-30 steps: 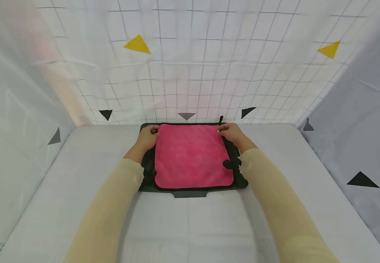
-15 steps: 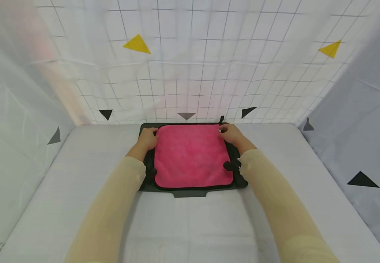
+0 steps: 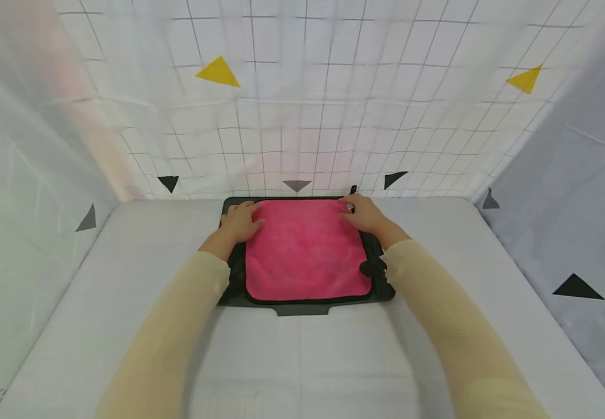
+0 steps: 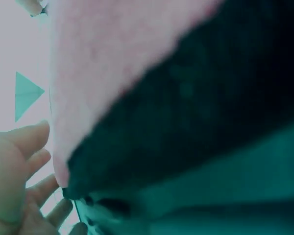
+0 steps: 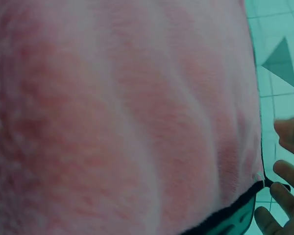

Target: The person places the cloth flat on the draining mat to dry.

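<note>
A pink plush cloth (image 3: 304, 250) with a dark edge lies spread flat on a black tray-like board (image 3: 236, 279). My left hand (image 3: 238, 224) is at its far left corner, fingers spread and thumb over the cloth. At the far right corner is my right hand (image 3: 366, 216), thumb and forefinger apart above the cloth's edge. In the left wrist view the left fingers (image 4: 36, 188) are loosely straight beside the cloth's corner. The right wrist view has the right fingers (image 5: 284, 193) relaxed and separated near a small black loop (image 5: 279, 186) at the corner.
The board rests on a white-covered table (image 3: 302, 366), close to the back wall. A white sheet with a grid (image 3: 302, 116) and yellow and black triangles hangs behind. Pale sheets (image 3: 569, 221) close off both sides.
The left hand has spread its fingers and moved its thumb inward over the cloth. The right hand's thumb and forefinger have parted and shifted slightly left. The cloth stays nearly still.
</note>
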Demonstrator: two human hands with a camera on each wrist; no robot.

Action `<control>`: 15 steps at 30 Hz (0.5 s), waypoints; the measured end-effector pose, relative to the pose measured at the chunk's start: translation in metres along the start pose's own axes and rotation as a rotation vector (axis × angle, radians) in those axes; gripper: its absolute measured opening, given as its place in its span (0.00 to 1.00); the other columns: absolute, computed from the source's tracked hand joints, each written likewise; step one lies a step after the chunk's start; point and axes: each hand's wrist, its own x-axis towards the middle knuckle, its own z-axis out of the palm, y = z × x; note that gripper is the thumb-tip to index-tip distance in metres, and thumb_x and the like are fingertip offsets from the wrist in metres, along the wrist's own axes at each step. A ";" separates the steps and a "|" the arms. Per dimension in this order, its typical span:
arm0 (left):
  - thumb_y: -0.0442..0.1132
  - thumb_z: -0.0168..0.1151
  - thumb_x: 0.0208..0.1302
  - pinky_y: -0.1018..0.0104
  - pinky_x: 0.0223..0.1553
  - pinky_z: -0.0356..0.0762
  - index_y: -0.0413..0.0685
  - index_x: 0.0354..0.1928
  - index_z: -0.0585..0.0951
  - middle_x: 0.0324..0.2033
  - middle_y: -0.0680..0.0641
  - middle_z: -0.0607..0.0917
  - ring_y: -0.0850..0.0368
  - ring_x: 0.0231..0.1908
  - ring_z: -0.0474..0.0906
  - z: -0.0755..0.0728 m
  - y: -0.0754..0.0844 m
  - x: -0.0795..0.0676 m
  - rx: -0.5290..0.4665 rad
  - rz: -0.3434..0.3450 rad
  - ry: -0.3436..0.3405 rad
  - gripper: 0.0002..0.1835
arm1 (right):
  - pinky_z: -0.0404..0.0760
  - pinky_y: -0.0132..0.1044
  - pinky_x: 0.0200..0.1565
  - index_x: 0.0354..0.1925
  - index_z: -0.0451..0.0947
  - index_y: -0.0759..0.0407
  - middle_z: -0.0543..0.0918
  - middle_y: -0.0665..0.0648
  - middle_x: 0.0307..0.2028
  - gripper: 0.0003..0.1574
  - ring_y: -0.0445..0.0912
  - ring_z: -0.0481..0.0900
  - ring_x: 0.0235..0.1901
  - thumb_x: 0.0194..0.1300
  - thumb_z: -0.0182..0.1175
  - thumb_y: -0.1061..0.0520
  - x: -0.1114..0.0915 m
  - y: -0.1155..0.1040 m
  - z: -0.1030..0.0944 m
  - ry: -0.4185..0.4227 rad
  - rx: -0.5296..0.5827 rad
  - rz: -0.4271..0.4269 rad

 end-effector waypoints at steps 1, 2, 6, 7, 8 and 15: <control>0.53 0.48 0.67 0.34 0.57 0.51 0.55 0.70 0.58 0.68 0.45 0.57 0.36 0.65 0.49 0.000 0.001 -0.001 0.010 0.001 -0.031 0.31 | 0.60 0.50 0.61 0.63 0.66 0.61 0.68 0.64 0.60 0.31 0.56 0.62 0.61 0.63 0.55 0.54 0.000 0.000 0.002 -0.029 -0.018 -0.018; 0.54 0.48 0.67 0.34 0.57 0.50 0.54 0.71 0.56 0.69 0.45 0.55 0.37 0.65 0.48 0.001 0.002 -0.002 0.013 -0.001 -0.057 0.33 | 0.59 0.50 0.62 0.64 0.64 0.61 0.66 0.64 0.62 0.33 0.56 0.60 0.63 0.63 0.55 0.52 -0.001 0.000 0.003 -0.061 -0.033 -0.024; 0.58 0.47 0.66 0.36 0.60 0.47 0.53 0.72 0.49 0.71 0.46 0.50 0.39 0.67 0.43 0.003 0.004 -0.004 0.031 -0.021 -0.122 0.38 | 0.51 0.52 0.65 0.68 0.57 0.57 0.55 0.63 0.68 0.39 0.57 0.49 0.67 0.63 0.55 0.46 -0.005 0.005 0.008 -0.168 -0.091 -0.011; 0.59 0.47 0.65 0.36 0.60 0.47 0.53 0.72 0.48 0.71 0.46 0.49 0.39 0.67 0.42 0.003 0.004 -0.004 0.038 -0.022 -0.132 0.39 | 0.50 0.53 0.65 0.68 0.57 0.56 0.54 0.62 0.69 0.40 0.58 0.48 0.68 0.63 0.56 0.45 -0.006 0.007 0.008 -0.182 -0.098 -0.001; 0.60 0.47 0.65 0.36 0.60 0.46 0.53 0.72 0.48 0.71 0.45 0.49 0.39 0.67 0.42 0.003 0.004 -0.004 0.044 -0.021 -0.141 0.39 | 0.49 0.54 0.65 0.69 0.56 0.55 0.53 0.62 0.69 0.41 0.58 0.46 0.68 0.62 0.56 0.44 -0.007 0.008 0.008 -0.190 -0.109 0.004; 0.64 0.46 0.62 0.35 0.62 0.39 0.54 0.72 0.50 0.71 0.41 0.46 0.35 0.68 0.36 0.001 0.004 -0.008 0.057 -0.076 -0.178 0.41 | 0.46 0.58 0.64 0.69 0.56 0.53 0.50 0.61 0.70 0.41 0.61 0.43 0.68 0.63 0.54 0.42 -0.011 0.012 0.003 -0.213 -0.134 0.008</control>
